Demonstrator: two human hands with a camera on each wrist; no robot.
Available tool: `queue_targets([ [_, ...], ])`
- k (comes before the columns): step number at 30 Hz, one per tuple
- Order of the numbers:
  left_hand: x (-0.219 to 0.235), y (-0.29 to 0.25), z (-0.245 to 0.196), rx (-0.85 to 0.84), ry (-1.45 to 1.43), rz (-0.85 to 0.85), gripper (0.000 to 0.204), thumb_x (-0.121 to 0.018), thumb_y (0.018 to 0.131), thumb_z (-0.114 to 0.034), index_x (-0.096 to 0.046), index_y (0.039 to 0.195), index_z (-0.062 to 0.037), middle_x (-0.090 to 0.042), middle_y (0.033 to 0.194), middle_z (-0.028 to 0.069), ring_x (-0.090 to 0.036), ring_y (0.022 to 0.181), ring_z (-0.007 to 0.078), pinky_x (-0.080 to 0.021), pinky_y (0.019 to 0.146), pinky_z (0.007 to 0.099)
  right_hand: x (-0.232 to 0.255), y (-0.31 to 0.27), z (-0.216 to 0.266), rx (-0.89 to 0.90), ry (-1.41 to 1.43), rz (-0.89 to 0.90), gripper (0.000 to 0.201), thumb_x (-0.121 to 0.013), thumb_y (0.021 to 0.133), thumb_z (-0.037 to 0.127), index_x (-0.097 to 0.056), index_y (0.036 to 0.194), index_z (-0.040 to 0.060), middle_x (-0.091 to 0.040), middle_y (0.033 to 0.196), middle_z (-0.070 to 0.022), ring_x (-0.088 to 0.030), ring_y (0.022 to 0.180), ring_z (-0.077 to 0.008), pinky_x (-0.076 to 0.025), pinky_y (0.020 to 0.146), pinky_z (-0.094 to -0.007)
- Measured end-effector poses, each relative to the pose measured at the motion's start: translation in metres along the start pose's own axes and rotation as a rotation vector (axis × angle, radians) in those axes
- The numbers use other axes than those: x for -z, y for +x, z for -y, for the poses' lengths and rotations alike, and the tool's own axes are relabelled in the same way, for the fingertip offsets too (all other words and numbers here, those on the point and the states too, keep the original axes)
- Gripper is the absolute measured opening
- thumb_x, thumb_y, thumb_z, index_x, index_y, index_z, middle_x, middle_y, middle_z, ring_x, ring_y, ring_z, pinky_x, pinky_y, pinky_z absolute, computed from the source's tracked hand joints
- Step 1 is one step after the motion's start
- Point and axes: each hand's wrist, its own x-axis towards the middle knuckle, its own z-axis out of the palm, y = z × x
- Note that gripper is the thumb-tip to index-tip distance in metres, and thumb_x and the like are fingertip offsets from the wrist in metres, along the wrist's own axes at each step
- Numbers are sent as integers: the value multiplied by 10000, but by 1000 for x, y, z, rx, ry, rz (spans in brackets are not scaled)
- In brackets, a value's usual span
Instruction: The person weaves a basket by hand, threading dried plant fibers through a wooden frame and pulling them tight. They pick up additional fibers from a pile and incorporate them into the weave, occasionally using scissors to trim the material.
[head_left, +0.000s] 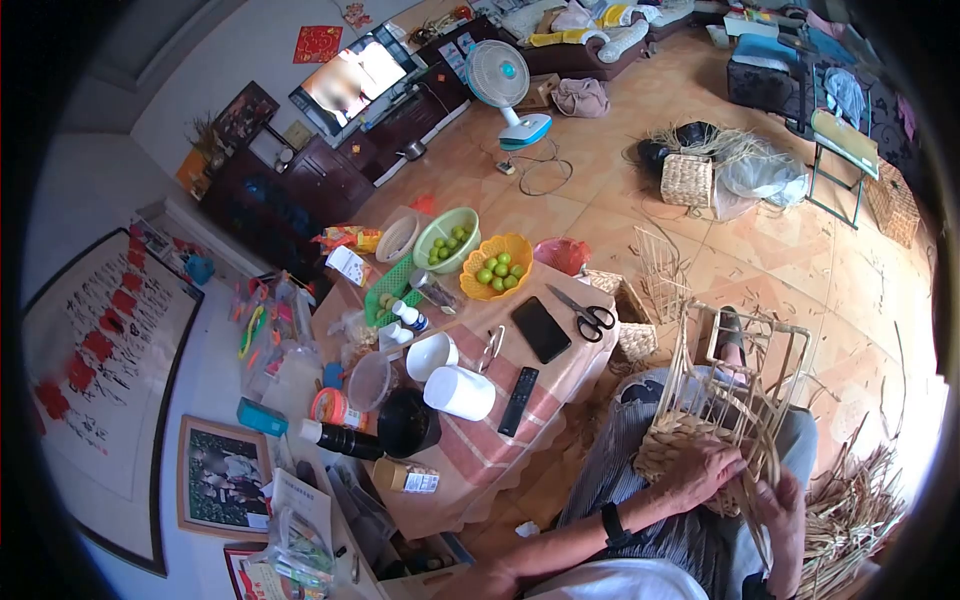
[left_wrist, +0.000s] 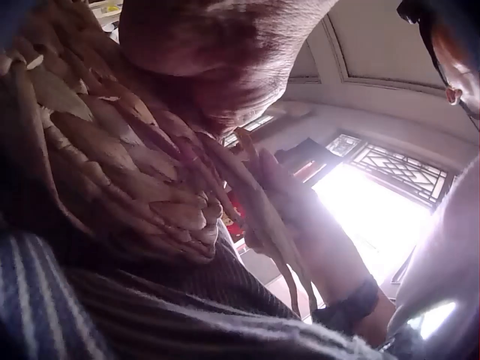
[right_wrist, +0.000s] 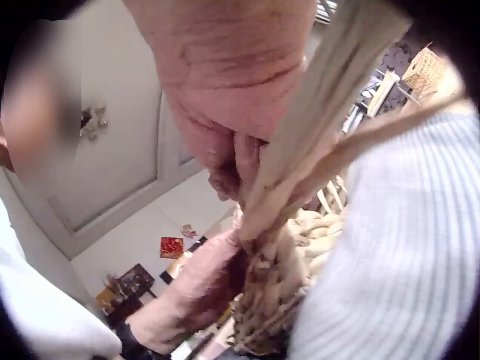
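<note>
A half-woven straw basket (head_left: 665, 445) lies on its side across the person's lap, its thin open frame (head_left: 795, 350) reaching away over the knees. The left hand (head_left: 705, 470) grips the edge of the woven part, fingers curled at it; in the left wrist view the thick braided wall (left_wrist: 127, 165) fills the area beside that hand. Close at its right, the right hand (head_left: 785, 510) holds long flat straw strands (right_wrist: 300, 142) between thumb and curled fingers. Both hands meet at the weaving edge in the right wrist view. The palm hides some fingertips.
Loose straw (head_left: 850, 530) is heaped on the floor at the right. On the table at the left are scissors (head_left: 594, 320), a phone (head_left: 541, 330), a remote (head_left: 517, 402) and bowls of green fruit. A fan (head_left: 498, 75) and finished woven baskets (head_left: 687, 180) stand farther off.
</note>
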Motion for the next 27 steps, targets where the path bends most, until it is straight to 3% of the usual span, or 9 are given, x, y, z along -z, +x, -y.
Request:
queue_targets([
  [5, 8, 5, -6, 26, -38, -77, 243, -623, 1086, -270, -644, 999, -44, -641, 892, 155, -657, 914, 358, -517, 869, 487, 12, 4, 26, 225, 19, -52, 292, -642, 1115, 349, -599, 1056, 66, -525, 663, 16, -483, 484, -69, -364, 441, -229],
  [8, 0, 11, 3, -65, -42, -259, 238, -641, 1071, -254, -644, 966, -40, -656, 874, 152, -660, 901, 359, -515, 876, 482, 41, -12, -47, 39, -51, -97, 325, -736, 1059, 370, -632, 1105, 65, -533, 724, 51, -452, 516, -39, -344, 455, -223],
  [13, 12, 4, 2, -70, 3, -77, 168, -687, 1018, -211, -673, 968, -51, -658, 872, 115, -656, 934, 337, -514, 915, 461, 41, -13, -81, -102, -262, 101, 341, -780, 1035, 385, -697, 951, 65, -656, 794, 53, -498, 589, -26, -342, 513, -241],
  [16, 22, 2, -9, -126, 68, -82, 155, -728, 989, -199, -677, 996, -52, -633, 946, 103, -636, 1012, 319, -507, 953, 453, 37, -17, -82, -87, -194, -197, 369, -754, 1051, 403, -684, 938, 59, -661, 788, 32, -493, 588, -33, -355, 522, -248],
  [17, 25, -1, -16, -96, 138, -80, 214, -757, 959, -178, -687, 1124, -61, -608, 1065, 104, -611, 1089, 304, -501, 991, 455, 58, -14, -87, -92, -198, -67, 405, -693, 1077, 467, -669, 1032, 65, -649, 779, 2, -512, 576, -63, -400, 512, -248],
  [20, 40, 3, -41, -100, 270, -195, 358, -774, 932, -153, -661, 1263, -77, -591, 1143, 109, -606, 1141, 301, -504, 1021, 456, 62, -27, -60, -3, 277, -221, 410, -626, 1101, 509, -650, 1136, 101, -623, 758, -13, -548, 570, -100, -441, 498, -247],
  [21, 41, 2, -38, -151, 239, -173, 423, -724, 941, -107, -628, 1351, -75, -593, 1157, 108, -602, 1181, 288, -506, 1059, 435, 73, -25, -50, 140, 408, -4, 367, -551, 1140, 477, -643, 1180, 125, -634, 825, -29, -568, 564, -122, -438, 475, -245],
  [24, 36, 1, -25, -312, 198, -40, 396, -663, 950, -51, -632, 1345, -54, -599, 1162, 102, -600, 1207, 282, -501, 1096, 416, 75, -23, -62, 37, 841, -512, 310, -480, 1181, 388, -642, 1228, 127, -699, 1098, -32, -643, 764, -112, -521, 587, -232],
  [27, 37, 4, -26, -229, 96, 87, 354, -612, 958, 1, -630, 1310, -22, -625, 1166, 126, -645, 1158, 305, -543, 1022, 402, 96, -25, -89, 179, 699, -132, 316, -506, 1171, 394, -640, 1267, 125, -710, 1135, -37, -682, 931, -118, -575, 684, -265],
])
